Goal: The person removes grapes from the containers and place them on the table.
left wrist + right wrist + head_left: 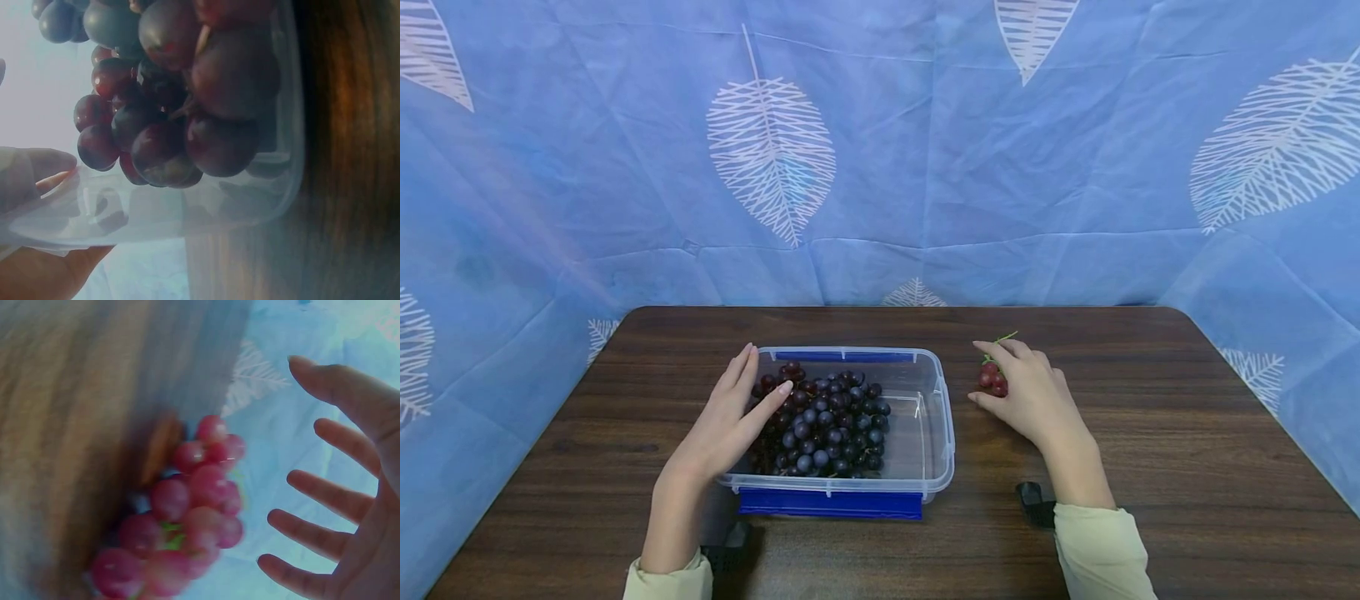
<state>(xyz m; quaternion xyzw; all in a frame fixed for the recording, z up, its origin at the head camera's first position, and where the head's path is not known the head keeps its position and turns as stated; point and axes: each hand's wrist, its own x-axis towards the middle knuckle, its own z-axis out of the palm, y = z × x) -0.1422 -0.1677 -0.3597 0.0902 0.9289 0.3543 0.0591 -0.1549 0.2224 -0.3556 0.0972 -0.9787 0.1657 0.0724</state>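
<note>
While the left hand (718,425) pinched the clear container (830,503) of dark grapes (831,425) at its left side, the spread right hand (1037,398) was just beside 1 bunch of red grapes (993,381) on the counter (1210,450), right of the container.

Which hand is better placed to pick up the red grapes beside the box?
Likely the right hand: its fingers are spread close to the red grapes. The left hand is at the far side of the plastic box, beyond the dark grapes.
</note>
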